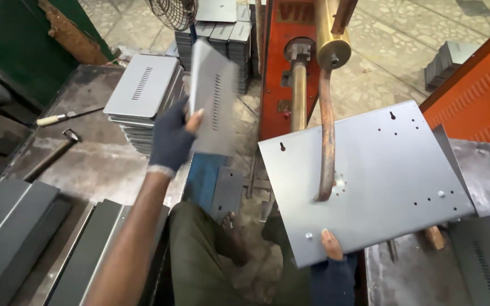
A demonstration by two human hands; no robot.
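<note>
Left hand point(171, 139), in a dark glove, fingers closed around the lower edge of a narrow grey vented panel point(214, 96), thumb on its face; panel held upright in the air, tilted slightly, just beside the stack of like panels point(142, 93) that sits on the far right corner of the worn steel bench point(94, 161). Right hand point(332, 245), also gloved with fingertips bare, pinches the near edge of a large grey sheet-metal plate point(370, 175); thumb on top, the rest hidden beneath. Plate is held roughly flat, tilted up to the right, under the curved copper arm point(326, 136) of the orange spot welder point(282, 68); the arm's tip touches the plate near a cluster of small marks at its middle. On the bench's left part: a hammer point(58, 150) and a pale-handled tool point(66, 117). Folded grey channels point(12, 226) lie at the bench's near edge. More vented panels stacked beyond, near a wire fan guard point(171, 12).
</note>
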